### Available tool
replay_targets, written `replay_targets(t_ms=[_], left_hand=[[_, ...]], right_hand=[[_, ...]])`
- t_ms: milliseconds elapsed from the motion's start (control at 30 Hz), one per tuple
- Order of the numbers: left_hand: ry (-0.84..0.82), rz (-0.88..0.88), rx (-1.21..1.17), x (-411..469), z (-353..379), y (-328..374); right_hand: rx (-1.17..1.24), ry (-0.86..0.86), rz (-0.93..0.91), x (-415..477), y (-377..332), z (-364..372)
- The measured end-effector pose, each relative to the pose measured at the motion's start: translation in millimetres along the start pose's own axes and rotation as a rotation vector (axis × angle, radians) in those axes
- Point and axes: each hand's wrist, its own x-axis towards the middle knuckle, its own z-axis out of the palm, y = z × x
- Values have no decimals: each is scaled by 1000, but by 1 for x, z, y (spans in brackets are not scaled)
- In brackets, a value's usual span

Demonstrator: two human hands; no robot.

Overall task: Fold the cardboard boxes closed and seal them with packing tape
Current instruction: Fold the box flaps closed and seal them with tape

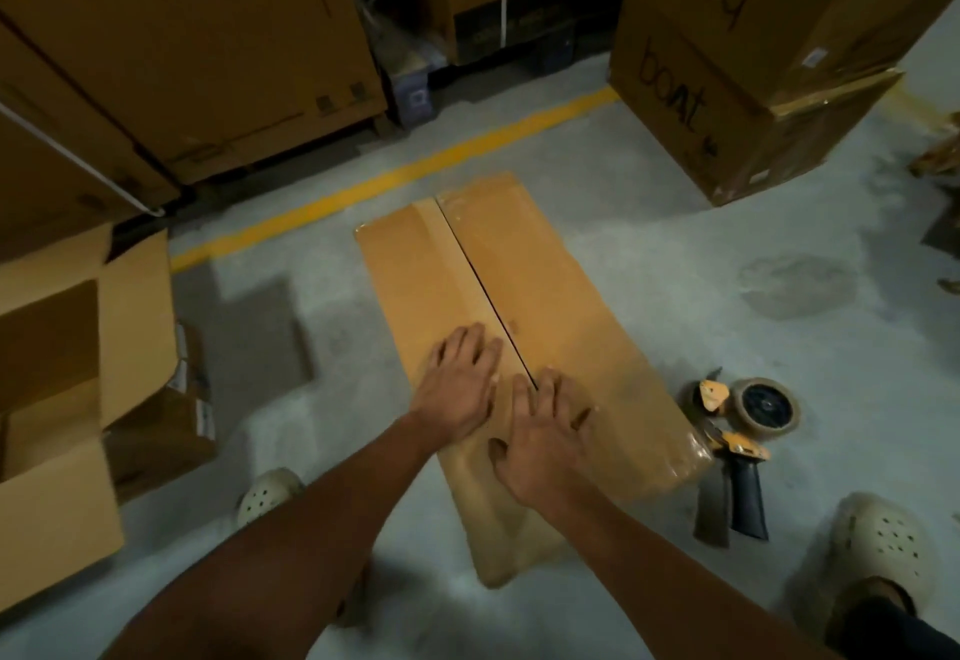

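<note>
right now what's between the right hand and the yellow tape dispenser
In the head view, only the right flap of the long brown cardboard box lies between the right hand and the yellow-and-black tape dispenser.

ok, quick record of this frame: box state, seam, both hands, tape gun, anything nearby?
cardboard box: long, lying on the floor, top folded shut
seam: dark gap showing, no tape visible along the middle
left hand: flat, fingers spread, pressing left of the seam
right hand: flat, pressing over the seam's near end
tape dispenser: on the floor right of the box, untouched
open box: at far left
</note>
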Motion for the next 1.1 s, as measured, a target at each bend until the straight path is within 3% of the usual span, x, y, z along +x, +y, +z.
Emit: replay_targets(t_ms=[300, 433, 567, 700, 867, 1100], left_hand=[[50, -320, -93, 140, -58, -136], [69, -341, -40, 156, -60, -164], [104, -404, 51, 131, -63, -173], [96, -674, -4, 61, -48, -176], [-13, -924, -75, -17, -30, -144], [-142, -852, -241, -97, -18, -64]], right_hand=[[-32, 160, -50, 74, -20, 25], [-39, 225, -91, 78, -13, 32], [-96, 144, -190, 86, -6, 27], [-176, 26, -261, 107, 2, 2], [-150, -237, -200, 121, -17, -39], [-150, -252, -44, 60, -22, -11]])
